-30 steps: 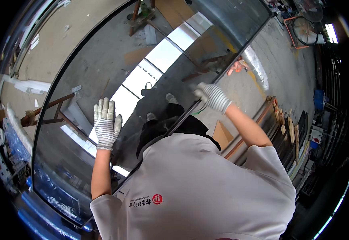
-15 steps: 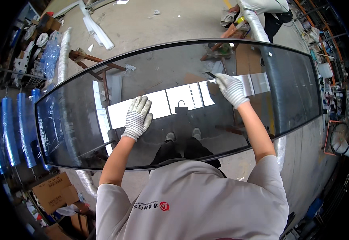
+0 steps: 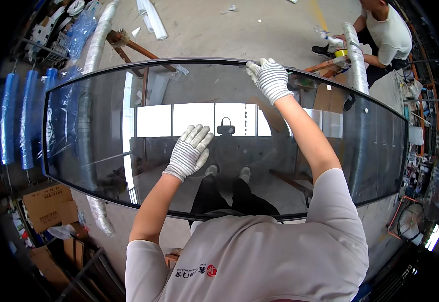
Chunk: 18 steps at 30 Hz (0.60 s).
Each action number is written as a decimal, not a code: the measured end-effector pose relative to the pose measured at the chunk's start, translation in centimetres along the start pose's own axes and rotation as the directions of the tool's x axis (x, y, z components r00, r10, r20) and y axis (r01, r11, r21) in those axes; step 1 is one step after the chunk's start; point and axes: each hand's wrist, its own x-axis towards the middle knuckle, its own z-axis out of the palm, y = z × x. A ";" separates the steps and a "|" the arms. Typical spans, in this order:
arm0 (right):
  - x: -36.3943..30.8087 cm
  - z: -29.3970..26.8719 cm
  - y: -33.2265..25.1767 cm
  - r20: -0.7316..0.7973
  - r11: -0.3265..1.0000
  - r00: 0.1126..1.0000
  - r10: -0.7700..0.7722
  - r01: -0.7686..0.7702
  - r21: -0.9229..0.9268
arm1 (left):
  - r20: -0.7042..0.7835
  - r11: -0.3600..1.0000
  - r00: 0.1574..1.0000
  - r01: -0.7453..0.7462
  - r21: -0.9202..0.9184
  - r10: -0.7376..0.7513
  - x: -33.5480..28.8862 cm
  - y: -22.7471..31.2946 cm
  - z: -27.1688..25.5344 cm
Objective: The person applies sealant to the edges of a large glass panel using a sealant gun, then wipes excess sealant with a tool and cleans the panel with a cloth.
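Observation:
Lying across in front of me is a long dark-framed glass panel (image 3: 239, 171), its surface full of reflections. My left hand (image 3: 189, 152), in a white glove with grey stripes, rests flat on the glass left of the middle, fingers stretched out. At the far edge, my right hand (image 3: 269, 79), gloved alike, is closed with bent fingers over the black frame (image 3: 199, 61). The thin dark-bladed tool that stuck out of this hand a moment ago is mostly hidden by the glove now.
Wrapped support bars (image 3: 100, 40) run under the panel at left and right, on brown trestles (image 3: 139, 48). Blue-wrapped rolls (image 3: 9, 118) hang at the left, above a cardboard box (image 3: 48, 206). Another person (image 3: 388, 38) works beyond the far right, beside yellow tape (image 3: 341, 53).
My right hand has moved from over the glass to the far frame edge. My left hand has slid slightly to the right. The view has turned, and more of the other person shows.

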 end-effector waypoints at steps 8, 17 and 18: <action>-0.7 0.5 0.8 -0.045 0.962 0.965 0.259 -0.254 0.095 | -0.003 1.000 1.000 0.018 -0.004 -0.018 0.1 -0.1 -0.3; -2.7 -1.0 3.8 0.099 0.893 0.891 0.444 -0.449 0.041 | -0.020 1.000 1.000 0.021 -0.014 -0.021 -0.1 0.0 0.1; -3.2 -1.0 4.1 0.065 0.897 0.896 0.439 -0.441 0.020 | -0.013 1.000 1.000 0.022 -0.013 -0.022 -0.2 0.0 0.1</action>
